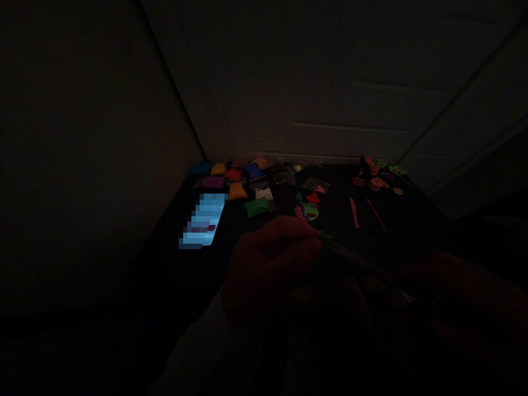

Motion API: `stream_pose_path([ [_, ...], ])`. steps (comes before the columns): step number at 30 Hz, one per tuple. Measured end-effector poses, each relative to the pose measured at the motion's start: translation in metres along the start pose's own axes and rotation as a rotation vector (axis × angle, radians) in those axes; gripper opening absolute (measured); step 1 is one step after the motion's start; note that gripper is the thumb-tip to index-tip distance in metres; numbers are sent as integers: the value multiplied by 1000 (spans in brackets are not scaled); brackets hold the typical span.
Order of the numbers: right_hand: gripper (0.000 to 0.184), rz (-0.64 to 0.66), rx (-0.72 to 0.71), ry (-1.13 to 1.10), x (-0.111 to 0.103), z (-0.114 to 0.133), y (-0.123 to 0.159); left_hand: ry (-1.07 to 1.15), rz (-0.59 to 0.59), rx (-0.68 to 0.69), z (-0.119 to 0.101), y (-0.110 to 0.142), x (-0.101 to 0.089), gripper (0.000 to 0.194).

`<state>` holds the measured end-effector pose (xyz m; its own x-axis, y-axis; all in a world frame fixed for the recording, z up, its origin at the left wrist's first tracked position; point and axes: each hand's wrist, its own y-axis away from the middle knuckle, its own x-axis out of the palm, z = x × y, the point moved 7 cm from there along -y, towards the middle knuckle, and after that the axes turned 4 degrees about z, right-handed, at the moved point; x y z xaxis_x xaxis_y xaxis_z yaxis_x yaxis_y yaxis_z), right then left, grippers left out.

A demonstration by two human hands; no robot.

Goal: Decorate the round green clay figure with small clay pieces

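Observation:
The scene is very dark. My left hand (pixel 274 264) is closed in a pinch above the dark table, holding a small green piece of clay (pixel 326 235) at the fingertips. Thin metal scissors (pixel 358 261) reach from the right, their tips at the green piece. Around their dim handle end my right hand (pixel 457 297) is closed; most of its fingers are lost in shadow. Just beyond my left hand lies a round green clay figure (pixel 307 211) with pink and red parts, and a red clay piece (pixel 313 197) sits behind it.
A lit phone (pixel 205 220) lies at the left. Several bags of coloured clay, including a green bag (pixel 256 207), line the back left. A pink plastic knife (pixel 354 213) and a thin pink stick (pixel 377 214) lie right. Behind them are small clay figures (pixel 376 183). A pale panel (pixel 342 99) rises behind.

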<state>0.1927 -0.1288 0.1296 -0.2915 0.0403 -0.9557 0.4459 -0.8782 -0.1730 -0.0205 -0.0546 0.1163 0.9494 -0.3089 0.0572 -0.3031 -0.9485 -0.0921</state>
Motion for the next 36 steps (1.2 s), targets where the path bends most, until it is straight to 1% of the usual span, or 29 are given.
stream_pose_path([
  [2, 42, 1, -23, 29, 0, 2, -1, -12, 13, -6, 0, 0, 1, 5],
  [5, 46, 41, -107, 116, 3, 3, -1, -22, 17, 20, -2, -1, 1, 4],
  [8, 48, 51, -129, 115, 5, -1, 2, -13, 5, 21, -1, -1, 0, 4],
  [10, 47, 45, -123, 95, 6, -1, 3, -13, 5, 9, 1, -1, 0, 5],
  [13, 42, 23, -51, 88, 5, -1, 2, -16, 16, -1, 4, -1, 1, 6],
  [14, 41, 18, -48, 103, 4, -1, 2, -13, 19, 3, 4, -1, 1, 5],
  [16, 43, 25, -97, 143, 3, 2, 2, -8, 26, 14, 4, -1, 2, 4],
  [19, 47, 75, -146, 168, 6, 2, 1, -8, 25, 22, 3, -1, 2, 4],
  [24, 48, 74, -121, 126, 6, -1, 2, -21, 59, -14, 4, -2, 4, 6],
  [27, 49, 79, -135, 123, 7, 2, 3, -28, 47, -10, 4, -2, 2, 6],
  [30, 46, 74, -81, 112, 6, 0, 1, -76, 39, -12, 4, -2, 1, 7],
  [32, 47, 79, -103, 109, 7, -1, 0, -97, 41, -11, 3, -2, 1, 8],
  [35, 50, 106, -175, 124, 9, 1, 1, -103, 67, -10, 2, -2, 2, 8],
  [36, 50, 108, -164, 123, 10, 1, 1, -108, 72, -2, 2, -3, 2, 7],
])
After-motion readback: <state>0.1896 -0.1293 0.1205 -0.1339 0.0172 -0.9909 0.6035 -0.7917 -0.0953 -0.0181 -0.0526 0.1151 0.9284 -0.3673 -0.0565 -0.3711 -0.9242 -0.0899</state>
